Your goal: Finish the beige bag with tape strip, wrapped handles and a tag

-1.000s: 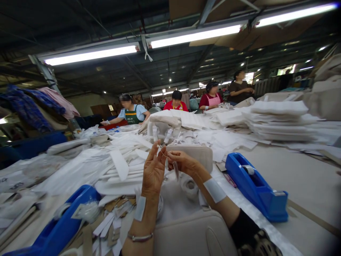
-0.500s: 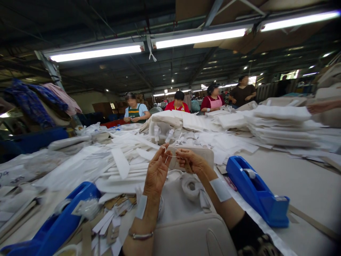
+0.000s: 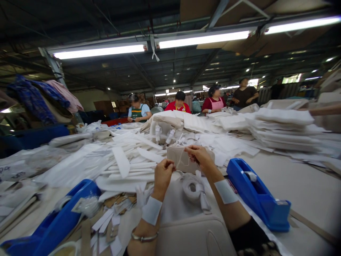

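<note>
A thin white string (image 3: 182,156) hangs in a loose curve between my hands. My left hand (image 3: 163,175) pinches one end, its fingers curled and the palm turned away. Higher and to the right, my right hand (image 3: 200,156) holds the other part between thumb and fingertips. Below them lies a beige bag (image 3: 191,236), open toward me, with a coiled strap (image 3: 191,187) in white wrapping on it. The bag's far panel (image 3: 174,153) stands up behind my hands. Pale patches cover both my wrists.
Blue tape dispensers stand at the right (image 3: 257,195) and left (image 3: 61,217). Foam sheets are heaped ahead (image 3: 130,174) and stacked at the right (image 3: 285,126). Paper scraps (image 3: 106,224) lie at the left. Several co-workers (image 3: 179,103) are across the table; another person's arm reaches in at the far right.
My left hand has turned over and come down, from fingers raised to a closed pinch. My right hand has moved slightly right and up. The string now hangs slacker between them.
</note>
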Tool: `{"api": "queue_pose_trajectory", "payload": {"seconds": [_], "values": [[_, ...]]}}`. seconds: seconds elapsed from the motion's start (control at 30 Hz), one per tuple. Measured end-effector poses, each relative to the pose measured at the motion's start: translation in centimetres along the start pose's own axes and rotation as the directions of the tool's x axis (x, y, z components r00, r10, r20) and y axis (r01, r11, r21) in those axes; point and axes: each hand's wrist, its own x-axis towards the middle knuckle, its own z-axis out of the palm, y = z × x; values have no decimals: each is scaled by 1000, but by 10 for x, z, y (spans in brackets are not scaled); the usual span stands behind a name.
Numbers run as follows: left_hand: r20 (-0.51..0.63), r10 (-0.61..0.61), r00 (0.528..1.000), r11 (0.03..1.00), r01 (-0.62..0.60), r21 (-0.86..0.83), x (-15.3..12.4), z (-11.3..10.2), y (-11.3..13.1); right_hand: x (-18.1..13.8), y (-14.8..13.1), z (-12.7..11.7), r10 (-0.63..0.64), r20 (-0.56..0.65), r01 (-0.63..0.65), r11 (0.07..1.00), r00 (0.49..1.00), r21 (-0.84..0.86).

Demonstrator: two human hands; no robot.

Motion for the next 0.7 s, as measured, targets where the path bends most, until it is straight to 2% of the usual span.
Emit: {"api": "queue_pose_trajectory", "payload": {"seconds": [0.1, 0.17, 0.23, 0.33, 0.47, 0.6, 0.7], "values": [[75, -20, 997, 981, 5, 193, -2, 7, -11, 9, 12, -10, -80, -112, 51, 968, 991, -246], [139, -22, 990, 954, -20, 299, -5, 11, -13, 14, 23, -12, -98, -105, 49, 918, 990, -394], [197, -24, 980, 925, -52, 375, -7, 13, -14, 18, 37, -10, -42, -35, 18, 859, 999, -512], [251, -27, 968, 889, -92, 449, -8, 13, -15, 21, 58, -6, 150, 111, -46, 770, 982, -637], [255, -26, 967, 870, -103, 482, -7, 13, -16, 21, 75, -5, 318, 263, -50, 718, 911, -694], [243, -19, 970, 883, -98, 459, -6, 14, -18, 21, 76, -6, 349, 396, 4, 745, 849, -667], [223, -24, 974, 896, -78, 437, -4, 14, -20, 22, 73, -6, 339, 452, 34, 769, 825, -638]]}}
